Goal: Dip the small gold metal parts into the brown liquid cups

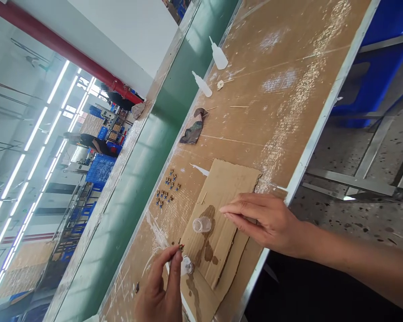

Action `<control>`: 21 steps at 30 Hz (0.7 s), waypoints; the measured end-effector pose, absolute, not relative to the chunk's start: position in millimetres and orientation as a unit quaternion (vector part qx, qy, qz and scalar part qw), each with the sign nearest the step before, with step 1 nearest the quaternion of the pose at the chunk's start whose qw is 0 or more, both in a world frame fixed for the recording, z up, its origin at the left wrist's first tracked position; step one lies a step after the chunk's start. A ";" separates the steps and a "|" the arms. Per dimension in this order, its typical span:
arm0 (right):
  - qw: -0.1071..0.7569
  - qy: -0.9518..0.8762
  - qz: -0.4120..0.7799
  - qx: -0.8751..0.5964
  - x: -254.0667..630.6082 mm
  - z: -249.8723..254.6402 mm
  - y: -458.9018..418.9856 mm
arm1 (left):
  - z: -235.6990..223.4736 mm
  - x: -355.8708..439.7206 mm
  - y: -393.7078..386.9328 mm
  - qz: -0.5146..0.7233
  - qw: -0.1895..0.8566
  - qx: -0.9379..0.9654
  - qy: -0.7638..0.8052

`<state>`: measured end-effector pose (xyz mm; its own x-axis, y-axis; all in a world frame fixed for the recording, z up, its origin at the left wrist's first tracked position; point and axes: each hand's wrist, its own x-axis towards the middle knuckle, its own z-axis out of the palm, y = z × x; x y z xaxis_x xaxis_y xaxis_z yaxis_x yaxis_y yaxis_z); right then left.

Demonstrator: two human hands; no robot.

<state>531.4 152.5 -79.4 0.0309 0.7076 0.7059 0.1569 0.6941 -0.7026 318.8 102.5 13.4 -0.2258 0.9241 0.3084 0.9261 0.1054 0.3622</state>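
Cluster of tiny blue-and-gold pieces (172,186) lay left of centre, seemingly done; left hand (163,279) pinched a tiny dark piece (181,247); right hand (265,219) narrow, contents unclear; dark oblong bit (137,287), lower left, perhaps pending.

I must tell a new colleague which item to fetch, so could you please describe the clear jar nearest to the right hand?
On the brown worktable lies a cardboard sheet with dark stains. On this sheet, close to the right hand, stands the small clear jar. Unlike the other clear container, partly hidden by the left hand, it shows whole.
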 end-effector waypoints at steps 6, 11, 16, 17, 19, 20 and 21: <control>0.648 -0.659 0.195 -0.327 531.8 -77.2 152.7 | 16.9 326.7 120.4 -0.172 0.023 -0.719 -0.673; 0.650 -0.659 0.194 -0.325 534.0 -76.3 152.8 | 14.6 329.5 128.6 -0.121 0.054 -0.784 -0.607; 0.652 -0.657 0.186 -0.331 533.9 -77.4 153.1 | 13.0 331.9 133.3 -0.115 0.088 -0.809 -0.570; 0.651 -0.657 0.186 -0.332 533.8 -77.4 153.2 | 12.9 332.2 133.8 -0.116 0.094 -0.812 -0.564; 0.649 -0.657 0.186 -0.335 533.5 -77.3 153.5 | 12.9 332.8 134.6 -0.117 0.101 -0.819 -0.552; 0.650 -0.657 0.186 -0.334 533.5 -77.1 153.7 | 12.9 333.2 134.8 -0.117 0.102 -0.822 -0.547; 0.650 -0.657 0.186 -0.333 533.4 -77.0 154.0 | 12.8 333.7 135.0 -0.116 0.101 -0.824 -0.545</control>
<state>533.4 154.0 -77.0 0.0675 0.6793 0.7307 0.1954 0.7092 -0.6774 333.7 135.0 12.8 0.3797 0.8743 0.3024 0.9215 -0.3863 -0.0401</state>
